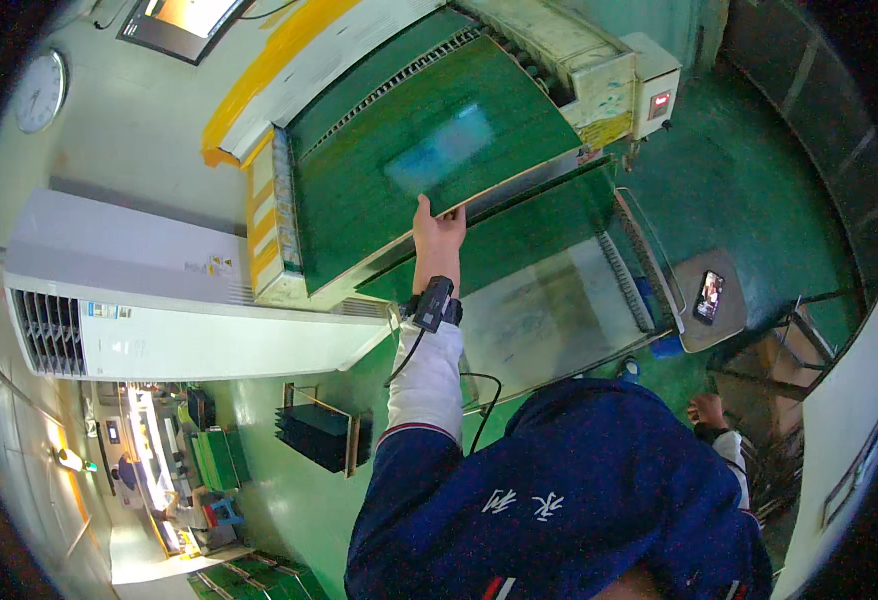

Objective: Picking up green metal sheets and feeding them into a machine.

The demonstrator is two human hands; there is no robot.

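A large flat green board [359,215] lies tilted on the roller outlet of a machine, with a bluish-white reflection on its surface. At the middle of its front edge is my left hand [439,240], closed on the board with the thumb on top and the fingers at the edge. A dark device with a cable is strapped to that wrist. My right hand [706,410] hangs low at my right side, away from the board. Its fingers look loosely bent and a little apart, and I see nothing in them.
Below the board stands a glass-topped table [549,310] with a metal side rail. To its right, a phone [709,297] lies on a stool [734,325]. A white air conditioner [199,335] stands left. A rack of dark panels [314,435] stands on the green floor. People work far left.
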